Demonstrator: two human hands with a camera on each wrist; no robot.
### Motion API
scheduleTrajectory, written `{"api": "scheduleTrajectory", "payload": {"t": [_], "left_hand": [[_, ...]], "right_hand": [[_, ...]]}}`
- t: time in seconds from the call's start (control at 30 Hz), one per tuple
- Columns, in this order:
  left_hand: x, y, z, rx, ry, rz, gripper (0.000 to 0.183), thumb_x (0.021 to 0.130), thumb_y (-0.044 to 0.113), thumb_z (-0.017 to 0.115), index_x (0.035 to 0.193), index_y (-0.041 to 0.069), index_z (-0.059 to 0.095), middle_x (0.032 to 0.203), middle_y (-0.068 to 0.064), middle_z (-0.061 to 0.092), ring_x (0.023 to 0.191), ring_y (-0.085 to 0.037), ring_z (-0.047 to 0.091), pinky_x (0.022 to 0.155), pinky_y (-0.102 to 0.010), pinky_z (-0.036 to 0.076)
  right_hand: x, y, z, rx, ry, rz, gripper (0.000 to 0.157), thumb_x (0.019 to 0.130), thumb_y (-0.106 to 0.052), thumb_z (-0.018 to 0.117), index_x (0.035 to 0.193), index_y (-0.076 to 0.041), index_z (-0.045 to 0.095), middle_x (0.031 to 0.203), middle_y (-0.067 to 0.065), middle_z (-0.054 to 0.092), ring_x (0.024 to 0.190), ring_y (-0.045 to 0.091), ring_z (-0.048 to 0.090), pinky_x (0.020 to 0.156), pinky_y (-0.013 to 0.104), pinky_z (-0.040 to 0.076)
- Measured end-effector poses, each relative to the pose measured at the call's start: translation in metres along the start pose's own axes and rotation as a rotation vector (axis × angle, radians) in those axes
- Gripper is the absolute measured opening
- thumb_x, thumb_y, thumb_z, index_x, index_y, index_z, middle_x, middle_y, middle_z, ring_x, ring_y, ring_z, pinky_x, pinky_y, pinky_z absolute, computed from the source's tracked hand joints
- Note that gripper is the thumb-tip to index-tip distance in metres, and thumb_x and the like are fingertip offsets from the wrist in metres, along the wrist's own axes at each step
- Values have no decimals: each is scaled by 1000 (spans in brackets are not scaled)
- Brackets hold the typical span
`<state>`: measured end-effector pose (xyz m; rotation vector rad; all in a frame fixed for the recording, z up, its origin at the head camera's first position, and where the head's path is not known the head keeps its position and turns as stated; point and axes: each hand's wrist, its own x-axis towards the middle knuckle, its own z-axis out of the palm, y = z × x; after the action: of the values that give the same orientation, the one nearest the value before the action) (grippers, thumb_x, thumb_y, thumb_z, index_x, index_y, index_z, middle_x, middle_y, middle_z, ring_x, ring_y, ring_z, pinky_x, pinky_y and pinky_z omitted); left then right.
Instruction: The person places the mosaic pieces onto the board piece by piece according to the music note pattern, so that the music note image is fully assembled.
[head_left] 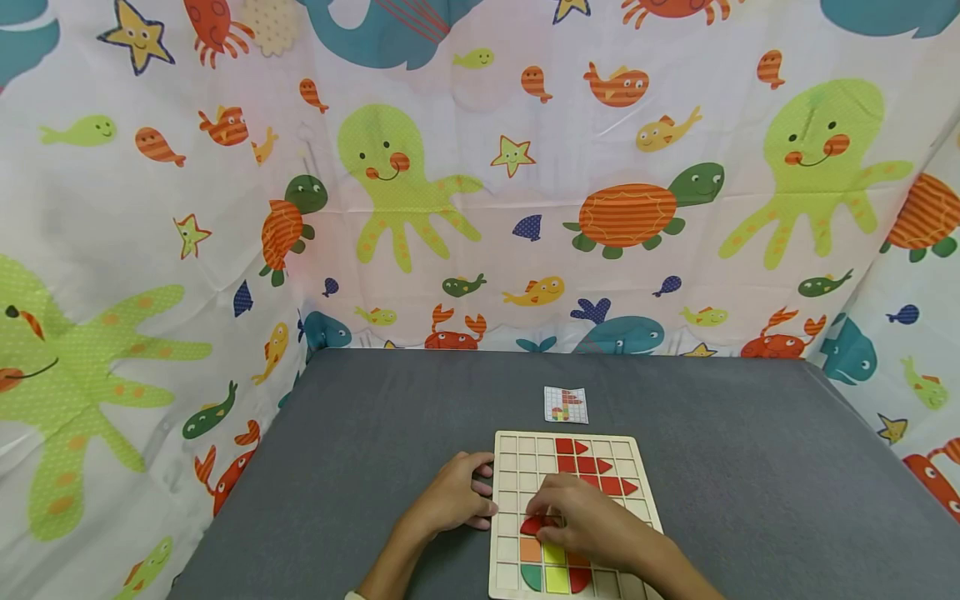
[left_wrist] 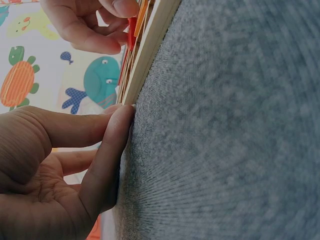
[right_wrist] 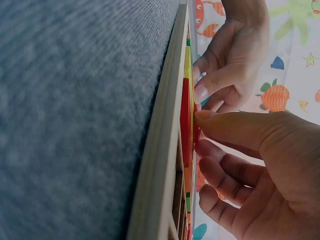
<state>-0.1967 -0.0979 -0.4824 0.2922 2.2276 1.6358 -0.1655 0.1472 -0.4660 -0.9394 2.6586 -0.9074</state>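
Note:
A wooden grid board point(head_left: 506, 529) lies on the dark grey table, with red, orange, yellow and green pieces in some of its cells. My right hand point(head_left: 588, 521) is over the lower middle of the board. Its thumb and fingertips pinch a red rounded piece point(head_left: 532, 525) at the board's surface, just above an orange square point(head_left: 530, 550). At the board's left edge is my left hand point(head_left: 455, 493). In the left wrist view, the thumb and forefinger of the left hand point(left_wrist: 75, 165) pinch the wooden edge point(left_wrist: 145, 60). The right palm hides several cells.
A small printed pattern card point(head_left: 566, 405) lies just beyond the board's far edge. Several red pieces point(head_left: 588, 465) sit stepwise in the upper cells. A curtain point(head_left: 465, 167) printed with sea animals stands behind the table and along both sides.

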Motion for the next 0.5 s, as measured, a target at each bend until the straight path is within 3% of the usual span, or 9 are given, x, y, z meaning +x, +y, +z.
{"api": "scheduleTrajectory", "payload": {"t": [0.5], "left_hand": [[0, 1, -1, -1, -4, -5, 77, 78, -19, 77, 150, -6, 52, 123, -16, 55, 99, -26, 65, 61, -38, 68]], "right_hand": [[2, 0, 0, 13, -30, -41, 23, 93, -15, 82, 113, -23, 78, 106, -18, 69, 100, 5, 58, 92, 30, 57]]}}
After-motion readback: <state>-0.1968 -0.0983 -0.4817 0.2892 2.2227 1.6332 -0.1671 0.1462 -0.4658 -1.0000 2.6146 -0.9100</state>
